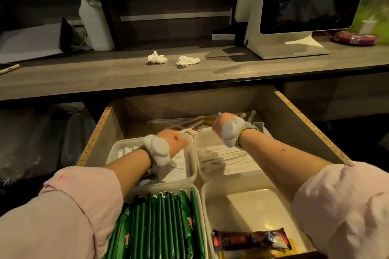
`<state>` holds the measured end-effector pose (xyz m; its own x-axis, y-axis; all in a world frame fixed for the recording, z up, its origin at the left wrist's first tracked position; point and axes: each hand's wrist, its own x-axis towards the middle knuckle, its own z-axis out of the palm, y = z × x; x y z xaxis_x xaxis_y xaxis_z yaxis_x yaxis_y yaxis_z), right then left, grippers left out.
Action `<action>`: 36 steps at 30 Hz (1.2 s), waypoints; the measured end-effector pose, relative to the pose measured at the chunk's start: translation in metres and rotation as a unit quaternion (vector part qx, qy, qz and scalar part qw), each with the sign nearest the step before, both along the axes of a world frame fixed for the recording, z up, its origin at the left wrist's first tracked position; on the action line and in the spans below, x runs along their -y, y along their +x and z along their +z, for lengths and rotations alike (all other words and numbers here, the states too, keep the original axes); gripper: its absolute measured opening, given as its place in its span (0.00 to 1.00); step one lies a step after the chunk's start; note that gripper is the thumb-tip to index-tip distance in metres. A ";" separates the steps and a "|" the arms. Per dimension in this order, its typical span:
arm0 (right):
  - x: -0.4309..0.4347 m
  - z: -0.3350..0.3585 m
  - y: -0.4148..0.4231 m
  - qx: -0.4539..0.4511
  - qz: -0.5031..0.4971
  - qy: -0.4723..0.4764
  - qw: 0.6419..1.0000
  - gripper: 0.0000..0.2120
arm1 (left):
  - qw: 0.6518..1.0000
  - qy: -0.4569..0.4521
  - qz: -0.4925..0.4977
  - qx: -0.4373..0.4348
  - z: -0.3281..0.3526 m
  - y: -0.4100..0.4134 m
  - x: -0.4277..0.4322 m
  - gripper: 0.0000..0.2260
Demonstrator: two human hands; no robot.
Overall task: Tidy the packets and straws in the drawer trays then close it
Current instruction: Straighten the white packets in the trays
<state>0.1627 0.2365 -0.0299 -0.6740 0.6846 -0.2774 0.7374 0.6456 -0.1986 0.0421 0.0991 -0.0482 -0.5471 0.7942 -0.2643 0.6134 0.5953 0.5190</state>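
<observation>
The wooden drawer (311, 130) is pulled wide open and holds several white trays. Green packets (166, 227) stand in a row in the front left tray (200, 206). A dark red packet (248, 239) lies on yellow ones in the front right tray (214, 193). Wrapped straws (233, 156) lie in the back right tray (200, 166). White packets (126, 150) sit in the back left tray (114, 147). Loose straws and packets (179, 122) are scattered behind the trays. My left hand (175, 141) is curled around a pale wrapper at the trays' far rims. My right hand (220, 127) is fisted over the loose pile, a straw tip poking out on top.
A wooden counter (126, 73) runs above the drawer with two crumpled tissues (157, 58) on it. A white screen on a stand (294, 12) is at the right, a white jug (94, 21) and a phone (8, 67) at the left. Dark plastic bags (35, 141) sit left of the drawer.
</observation>
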 end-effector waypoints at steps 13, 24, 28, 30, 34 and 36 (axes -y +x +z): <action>-0.026 0.002 0.088 0.064 -0.119 0.032 0.990 0.17 | 0.994 -0.051 -0.045 -0.089 -0.004 0.037 -0.039 0.06; -0.050 0.037 0.092 -0.090 -0.199 0.061 0.974 0.10 | 0.996 0.068 0.044 -0.033 0.017 0.019 -0.035 0.19; -0.042 0.055 0.080 -0.110 -0.203 0.079 0.970 0.11 | 0.991 0.100 0.085 -0.033 0.048 0.000 -0.022 0.17; -0.040 0.070 0.076 -0.115 -0.208 0.067 0.969 0.10 | 0.987 0.110 0.108 -0.044 0.058 -0.009 -0.011 0.17; -0.027 0.091 0.060 -0.143 -0.178 0.069 0.971 0.11 | 0.979 0.140 0.143 -0.048 0.070 -0.021 0.012 0.15; -0.013 0.089 0.045 -0.151 -0.155 0.044 0.975 0.11 | 0.976 0.139 0.161 -0.040 0.077 -0.032 0.028 0.17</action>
